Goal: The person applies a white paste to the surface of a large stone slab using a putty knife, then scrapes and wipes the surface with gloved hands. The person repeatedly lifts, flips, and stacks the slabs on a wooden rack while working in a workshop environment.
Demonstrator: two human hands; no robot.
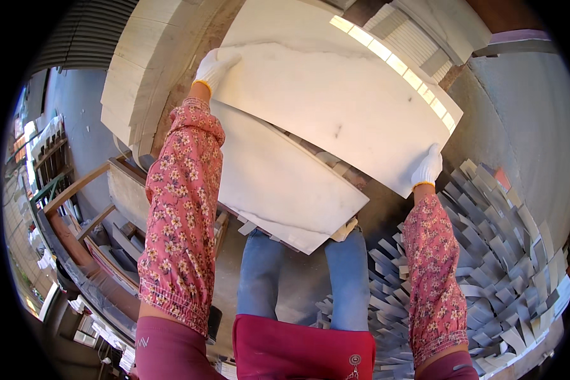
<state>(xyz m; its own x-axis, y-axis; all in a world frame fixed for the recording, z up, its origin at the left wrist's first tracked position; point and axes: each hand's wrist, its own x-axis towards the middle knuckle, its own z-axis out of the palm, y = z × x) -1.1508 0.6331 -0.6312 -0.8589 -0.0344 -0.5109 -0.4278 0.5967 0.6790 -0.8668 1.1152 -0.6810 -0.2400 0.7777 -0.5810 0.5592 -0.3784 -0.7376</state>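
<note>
A large polished white stone slab with grey veins, like marble, lies tilted in front of me. My left hand, in a white knitted glove with a yellow cuff, is closed on its left edge. At its near right corner, my right hand, gloved alike, grips the edge; part of its fingers is hidden. A second white slab lies lower and nearer to my legs. A narrow wedge-shaped gap runs between the two slabs. Light reflects in a row of bright squares along the upper slab's far right side.
Stacked pale slabs or boards stand at the left. Many grey stone strips are piled on the floor to the right. A wooden-framed rack holds offcuts at the lower left. More stone pieces stand beyond the upper slab.
</note>
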